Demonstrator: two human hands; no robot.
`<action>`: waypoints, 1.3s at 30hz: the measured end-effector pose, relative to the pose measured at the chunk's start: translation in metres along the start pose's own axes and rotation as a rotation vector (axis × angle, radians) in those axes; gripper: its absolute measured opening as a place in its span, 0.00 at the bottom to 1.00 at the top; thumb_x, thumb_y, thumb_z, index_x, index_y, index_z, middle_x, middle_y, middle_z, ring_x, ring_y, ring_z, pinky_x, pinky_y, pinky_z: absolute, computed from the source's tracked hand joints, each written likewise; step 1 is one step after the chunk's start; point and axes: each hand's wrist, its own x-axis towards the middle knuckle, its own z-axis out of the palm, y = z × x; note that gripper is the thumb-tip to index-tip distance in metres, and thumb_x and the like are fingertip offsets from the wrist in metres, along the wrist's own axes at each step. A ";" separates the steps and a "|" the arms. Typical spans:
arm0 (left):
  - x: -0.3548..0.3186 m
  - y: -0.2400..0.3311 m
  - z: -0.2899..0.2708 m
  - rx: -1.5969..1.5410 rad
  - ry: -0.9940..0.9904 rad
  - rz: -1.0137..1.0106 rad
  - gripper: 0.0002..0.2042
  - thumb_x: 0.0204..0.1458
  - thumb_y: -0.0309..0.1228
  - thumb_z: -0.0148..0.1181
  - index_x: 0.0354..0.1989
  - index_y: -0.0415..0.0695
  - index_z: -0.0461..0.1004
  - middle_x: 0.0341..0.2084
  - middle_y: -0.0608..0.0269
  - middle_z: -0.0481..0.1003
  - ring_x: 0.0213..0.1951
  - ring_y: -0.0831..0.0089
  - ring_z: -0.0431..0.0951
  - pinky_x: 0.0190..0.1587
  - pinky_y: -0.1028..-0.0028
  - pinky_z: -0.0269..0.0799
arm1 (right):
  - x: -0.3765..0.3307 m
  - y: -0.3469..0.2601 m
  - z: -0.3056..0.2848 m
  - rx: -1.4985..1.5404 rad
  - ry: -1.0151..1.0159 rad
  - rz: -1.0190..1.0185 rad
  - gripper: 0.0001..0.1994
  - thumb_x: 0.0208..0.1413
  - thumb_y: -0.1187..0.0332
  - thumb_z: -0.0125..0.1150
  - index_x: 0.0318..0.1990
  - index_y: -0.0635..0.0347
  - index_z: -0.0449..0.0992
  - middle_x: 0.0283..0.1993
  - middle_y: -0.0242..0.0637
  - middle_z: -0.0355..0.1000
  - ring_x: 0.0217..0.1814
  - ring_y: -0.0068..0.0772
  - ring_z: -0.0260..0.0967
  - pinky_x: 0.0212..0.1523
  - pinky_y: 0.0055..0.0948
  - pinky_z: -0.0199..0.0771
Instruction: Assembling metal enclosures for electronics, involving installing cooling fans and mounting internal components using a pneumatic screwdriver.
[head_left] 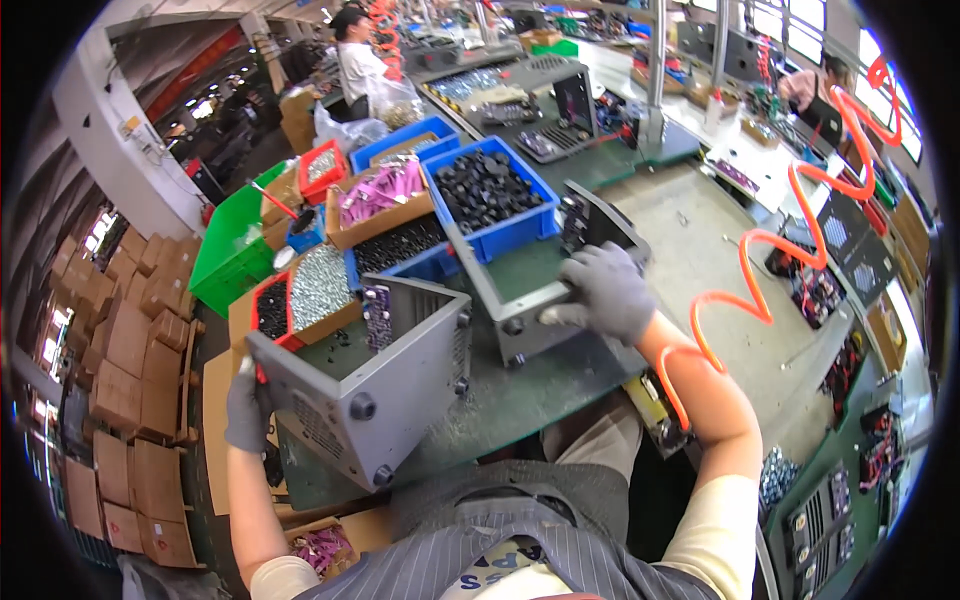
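Two grey metal casings with black round feet stand in front of me on the green bench. My left hand (247, 408), in a grey glove, grips the left edge of the nearer casing (405, 385), which is tilted; its fingertips are partly hidden behind that edge. In a matching glove, my right hand (608, 292) closes over the near right edge of the second casing (530, 335), thumb along the rim. Small circuit boards show inside each casing, one of them a purple board (377, 318) in the nearer casing. The two casings stand close side by side.
Blue bins (545, 212) of black parts, a box of pink pieces (335, 228) and a box of silver screws (318, 325) crowd the far left. A coiled orange air hose (765, 310) hangs at right. Cartons (125, 375) are stacked left; other people work farther back.
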 end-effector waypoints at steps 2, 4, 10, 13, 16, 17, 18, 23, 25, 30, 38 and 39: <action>0.004 0.012 0.021 0.050 -0.056 -0.001 0.25 0.59 0.48 0.43 0.54 0.39 0.63 0.50 0.58 0.69 0.51 0.68 0.69 0.54 0.67 0.64 | -0.016 -0.004 -0.011 0.028 0.149 0.125 0.28 0.35 0.40 0.63 0.29 0.59 0.73 0.28 0.40 0.69 0.35 0.44 0.67 0.37 0.38 0.61; 0.003 0.034 0.055 0.029 -0.091 -0.055 0.24 0.58 0.48 0.45 0.55 0.41 0.64 0.50 0.59 0.70 0.50 0.69 0.70 0.54 0.68 0.65 | -0.037 0.003 -0.029 0.066 0.303 0.314 0.27 0.33 0.43 0.67 0.29 0.60 0.75 0.23 0.42 0.68 0.26 0.44 0.67 0.28 0.36 0.63; 0.027 0.050 0.097 0.098 -0.152 -0.118 0.27 0.55 0.50 0.50 0.56 0.43 0.64 0.49 0.63 0.71 0.48 0.71 0.72 0.51 0.70 0.67 | -0.136 0.110 -0.066 1.089 1.067 0.853 0.23 0.57 0.47 0.49 0.42 0.60 0.74 0.33 0.32 0.72 0.32 0.27 0.67 0.36 0.28 0.69; 0.036 0.058 0.117 0.192 -0.378 0.045 0.31 0.52 0.50 0.53 0.58 0.40 0.60 0.52 0.58 0.68 0.51 0.67 0.70 0.56 0.68 0.65 | -0.188 0.223 -0.082 1.110 1.165 0.970 0.23 0.57 0.47 0.48 0.46 0.59 0.71 0.39 0.32 0.71 0.37 0.27 0.68 0.40 0.29 0.70; 0.025 0.090 0.177 0.135 -0.577 -0.149 0.30 0.43 0.37 0.59 0.56 0.36 0.62 0.46 0.55 0.72 0.45 0.67 0.74 0.50 0.68 0.70 | -0.375 0.312 -0.078 0.404 0.856 1.046 0.26 0.58 0.44 0.45 0.51 0.57 0.69 0.47 0.34 0.69 0.44 0.29 0.68 0.45 0.31 0.70; 0.024 0.097 0.204 0.130 -0.607 -0.149 0.30 0.43 0.37 0.59 0.56 0.36 0.62 0.46 0.55 0.72 0.45 0.67 0.74 0.50 0.68 0.70 | -0.403 0.329 -0.073 0.181 0.739 1.064 0.27 0.58 0.43 0.45 0.53 0.56 0.68 0.50 0.35 0.69 0.46 0.30 0.68 0.46 0.32 0.70; 0.020 0.104 0.227 0.214 -0.597 -0.185 0.29 0.44 0.37 0.58 0.55 0.36 0.64 0.45 0.55 0.72 0.44 0.67 0.75 0.49 0.68 0.71 | -0.378 0.309 -0.087 0.942 1.097 0.657 0.28 0.58 0.42 0.44 0.53 0.55 0.68 0.52 0.34 0.69 0.50 0.30 0.67 0.49 0.34 0.68; 0.052 0.084 0.338 -0.017 -0.629 -0.261 0.16 0.53 0.33 0.51 0.48 0.36 0.68 0.39 0.57 0.74 0.38 0.69 0.77 0.43 0.70 0.73 | -0.389 0.260 -0.111 0.335 0.918 1.440 0.26 0.53 0.38 0.47 0.44 0.51 0.73 0.33 0.31 0.72 0.35 0.30 0.68 0.36 0.25 0.68; 0.076 0.061 0.371 -0.224 -0.616 -0.264 0.14 0.55 0.31 0.50 0.47 0.37 0.68 0.38 0.56 0.74 0.38 0.68 0.77 0.43 0.69 0.74 | -0.396 0.218 -0.110 0.358 0.710 1.338 0.21 0.53 0.46 0.52 0.40 0.55 0.73 0.26 0.35 0.69 0.26 0.30 0.66 0.25 0.28 0.67; 0.098 -0.004 0.494 -0.537 -0.635 -0.260 0.15 0.54 0.34 0.53 0.47 0.40 0.68 0.37 0.58 0.75 0.36 0.67 0.77 0.42 0.68 0.74 | -0.342 0.080 -0.131 0.056 -0.389 1.837 0.33 0.48 0.41 0.54 0.47 0.66 0.71 0.47 0.54 0.70 0.44 0.51 0.72 0.46 0.41 0.71; 0.093 -0.068 0.558 -0.288 -0.922 -0.331 0.22 0.59 0.50 0.43 0.49 0.46 0.69 0.35 0.63 0.76 0.33 0.74 0.76 0.35 0.76 0.72 | -0.346 0.045 -0.070 0.248 -0.417 1.524 0.28 0.52 0.43 0.51 0.35 0.65 0.76 0.29 0.53 0.73 0.37 0.51 0.73 0.40 0.39 0.69; 0.086 -0.070 0.545 -0.196 -0.974 -0.321 0.23 0.59 0.51 0.42 0.50 0.45 0.69 0.35 0.64 0.76 0.33 0.75 0.76 0.35 0.76 0.72 | -0.346 0.047 -0.065 0.230 -0.352 1.568 0.29 0.52 0.41 0.50 0.36 0.63 0.77 0.30 0.53 0.73 0.37 0.53 0.72 0.40 0.40 0.69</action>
